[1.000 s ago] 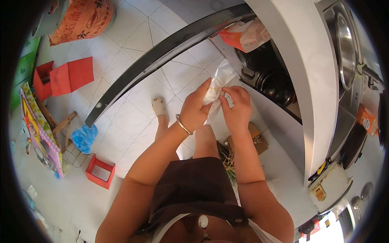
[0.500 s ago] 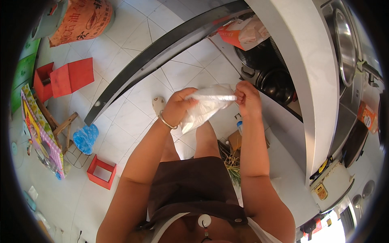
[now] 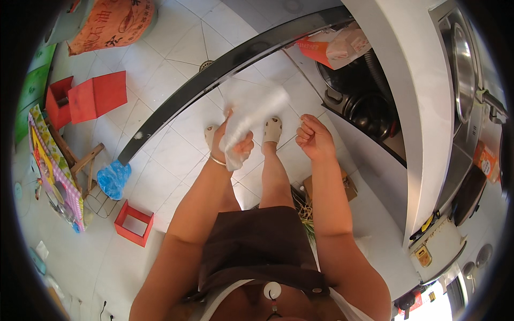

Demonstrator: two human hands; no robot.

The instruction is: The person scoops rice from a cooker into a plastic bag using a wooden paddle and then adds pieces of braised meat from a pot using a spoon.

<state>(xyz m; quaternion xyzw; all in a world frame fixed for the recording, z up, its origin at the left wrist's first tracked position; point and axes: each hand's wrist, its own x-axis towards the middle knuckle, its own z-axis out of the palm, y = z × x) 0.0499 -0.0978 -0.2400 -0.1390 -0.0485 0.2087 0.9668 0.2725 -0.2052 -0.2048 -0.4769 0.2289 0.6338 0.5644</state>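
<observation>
Pendant: a round white pendant (image 3: 272, 290) hangs at your chest, low in the middle of the frame.
Apron: your dark brown apron (image 3: 257, 241) lies just above it in the frame.
Left hand: your left hand (image 3: 239, 144) is near the middle of the frame, with a shiny bangle (image 3: 217, 161) on its wrist. Its fingers bend around the bag and squeeze it.
Bag: the white, see-through plastic bag (image 3: 256, 107) is in your left hand. It sticks up and to the right, and it looks blurry.
Right hand: your right hand (image 3: 316, 138) is right of the middle, apart from the bag. Its fingers curl in, with the tips close together. You cannot tell if they pinch something small.
Feet: two pale shoes (image 3: 272, 130) are on your feet, on the tile floor (image 3: 176, 142).
Box: a brown box (image 3: 342, 187) sits below your right hand in the frame, near some green stalks (image 3: 306, 216).
Pots: black pots (image 3: 369, 115) sit in the cupboard at the upper right.
Red stool: a small red stool (image 3: 134, 223) is at the lower left.
Blue bag: a blue bag (image 3: 113, 180) is just above it.
</observation>
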